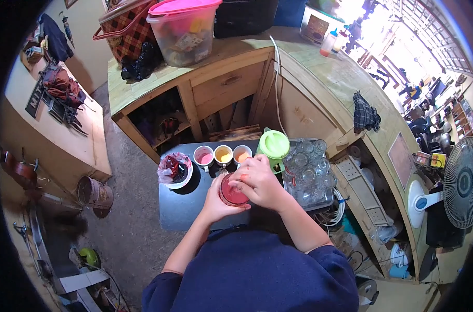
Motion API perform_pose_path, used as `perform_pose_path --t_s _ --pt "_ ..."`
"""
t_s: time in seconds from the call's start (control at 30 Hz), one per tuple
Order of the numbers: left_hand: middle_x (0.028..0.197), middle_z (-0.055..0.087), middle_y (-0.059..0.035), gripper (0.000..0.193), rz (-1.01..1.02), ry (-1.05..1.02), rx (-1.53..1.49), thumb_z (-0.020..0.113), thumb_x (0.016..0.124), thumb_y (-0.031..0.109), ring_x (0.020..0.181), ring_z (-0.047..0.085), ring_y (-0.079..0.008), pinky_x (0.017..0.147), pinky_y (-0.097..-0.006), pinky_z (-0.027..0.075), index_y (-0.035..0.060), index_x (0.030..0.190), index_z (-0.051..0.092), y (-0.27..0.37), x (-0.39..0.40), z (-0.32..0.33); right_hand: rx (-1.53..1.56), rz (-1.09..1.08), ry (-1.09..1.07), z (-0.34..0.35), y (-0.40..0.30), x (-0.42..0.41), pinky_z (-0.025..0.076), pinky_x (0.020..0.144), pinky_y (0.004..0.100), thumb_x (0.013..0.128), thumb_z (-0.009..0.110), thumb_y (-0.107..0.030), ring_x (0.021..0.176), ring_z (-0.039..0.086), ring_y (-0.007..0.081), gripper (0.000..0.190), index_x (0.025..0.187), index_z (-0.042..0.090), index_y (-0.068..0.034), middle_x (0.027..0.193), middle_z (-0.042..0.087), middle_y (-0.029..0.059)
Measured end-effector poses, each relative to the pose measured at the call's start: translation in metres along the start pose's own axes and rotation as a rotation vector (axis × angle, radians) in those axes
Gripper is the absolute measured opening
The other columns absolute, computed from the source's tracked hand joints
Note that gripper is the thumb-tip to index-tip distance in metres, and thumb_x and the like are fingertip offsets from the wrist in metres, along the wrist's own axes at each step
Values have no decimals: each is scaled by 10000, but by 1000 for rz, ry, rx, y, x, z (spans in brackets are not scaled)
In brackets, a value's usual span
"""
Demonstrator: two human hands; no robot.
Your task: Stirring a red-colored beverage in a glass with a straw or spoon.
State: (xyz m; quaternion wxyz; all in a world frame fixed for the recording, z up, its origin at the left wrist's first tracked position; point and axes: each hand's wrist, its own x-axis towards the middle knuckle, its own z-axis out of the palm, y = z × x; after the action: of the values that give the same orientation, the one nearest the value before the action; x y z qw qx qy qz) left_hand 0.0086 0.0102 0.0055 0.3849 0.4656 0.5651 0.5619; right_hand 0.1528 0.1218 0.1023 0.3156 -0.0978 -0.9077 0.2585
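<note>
My left hand (215,201) is wrapped around a drinking glass (233,190) with red liquid inside. Over the glass's mouth, my right hand (256,181) is bent with its fingers drawn together. Whatever may be between those fingers is hidden, and a red smear marks its back. Beyond my hands stand three white cups in a row: one with pink contents (203,156), one with yellow (223,154) and one with orange (242,153). A metal utensil (223,171) shows partly beside my left fingertips. Close behind my right hand is a green lidded pitcher (274,146).
A white tub (176,171) holding a dark red plastic bag sits at the left of the dark table (178,212). Several glass mugs (308,173) crowd a metal tray (318,205) to the right. A wooden counter (318,66) curves around, bearing a fan (463,182).
</note>
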Motion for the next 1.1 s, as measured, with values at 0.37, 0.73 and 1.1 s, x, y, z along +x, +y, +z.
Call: perform_pose_path --t_s 0.37,0.73,1.1 --pt "1233 572 -113 982 14 10 -46 991 467 342 1151 576 -239 999 -386 458 40 1275 521 -2 -3 1 105 42 -105 0 3 -1 348 905 424 864 668 -221 919 576 211 115 902 737 -136 874 672 11" --pt "1243 572 -118 998 25 13 -21 986 458 345 1151 580 -245 1000 -381 458 42 1284 515 -2 -4 0 58 -47 17 -3 -5 3 357 899 405 858 671 -229 934 567 216 135 907 740 -124 861 666 16" --pt "1242 577 -124 1012 16 6 -21 987 456 346 1151 586 -248 1001 -380 464 34 1291 507 3 -2 1 68 -11 -40 -9 -5 6 359 918 412 858 682 -215 938 573 219 119 899 738 -118 878 667 21"
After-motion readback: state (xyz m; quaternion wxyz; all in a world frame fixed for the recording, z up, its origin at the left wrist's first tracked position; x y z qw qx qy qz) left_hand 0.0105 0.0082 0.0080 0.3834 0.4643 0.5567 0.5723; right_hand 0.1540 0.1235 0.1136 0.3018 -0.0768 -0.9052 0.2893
